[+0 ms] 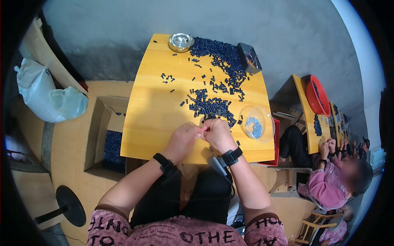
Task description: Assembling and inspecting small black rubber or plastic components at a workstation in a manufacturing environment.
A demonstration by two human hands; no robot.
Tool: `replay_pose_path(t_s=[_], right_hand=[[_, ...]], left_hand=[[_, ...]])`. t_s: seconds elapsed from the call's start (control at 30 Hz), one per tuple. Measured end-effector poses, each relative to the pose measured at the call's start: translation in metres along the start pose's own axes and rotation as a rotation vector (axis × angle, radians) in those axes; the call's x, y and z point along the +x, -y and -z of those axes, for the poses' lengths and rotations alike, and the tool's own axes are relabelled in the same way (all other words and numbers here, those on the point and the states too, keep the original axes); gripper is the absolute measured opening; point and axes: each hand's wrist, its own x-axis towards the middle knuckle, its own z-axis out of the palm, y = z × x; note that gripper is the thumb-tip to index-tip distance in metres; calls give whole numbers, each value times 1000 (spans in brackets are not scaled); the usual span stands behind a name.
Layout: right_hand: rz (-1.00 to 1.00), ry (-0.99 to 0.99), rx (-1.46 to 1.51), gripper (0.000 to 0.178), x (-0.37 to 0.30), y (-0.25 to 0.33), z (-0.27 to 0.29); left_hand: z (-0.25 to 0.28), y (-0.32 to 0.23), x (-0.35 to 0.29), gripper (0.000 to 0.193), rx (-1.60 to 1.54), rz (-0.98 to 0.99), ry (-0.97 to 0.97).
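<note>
Looks mid-batch: dark pieces [211,107] lie loose, pinch point hidden

Left hand [183,141] and right hand [219,133] meet over the near part of the bench [152,119]. Fingers [207,125] on both are pressed together at the tips; from my end I can't tell what, if anything, they pinch. Dark pieces sit in 2 main heaps: 1 just beyond the hands, 1 bigger along the far edge, strays between. Clear bowl [268,118] with pale blue bits [255,128] is right of the near heap.

Progress, my call: plenty left, as both heaps are big and loose. The cardboard box [94,137] at left holds many similar dark pieces; finished or stock, I can't say, so no firm count of what's done.

Hard to see: the gap between the fingertips, both palms, the box's right side behind the bench, the contents of the black tray [243,55]. Single pieces too small to judge.
</note>
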Motion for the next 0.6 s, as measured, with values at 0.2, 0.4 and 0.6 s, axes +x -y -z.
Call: replay_pose_path(t_s=[0.2,0.4,0.6], right_hand=[[93,-105,-3,13,-12,11,-7],[157,-310,414,10,-10,-17,-11],[39,-237,983,6,-11,-28,9]], left_hand=[[4,-1,-3,15,-46,224,-14],[54,-10,-46,9,-243,455,-309],[162,7,-113,13,-298,695,-690]])
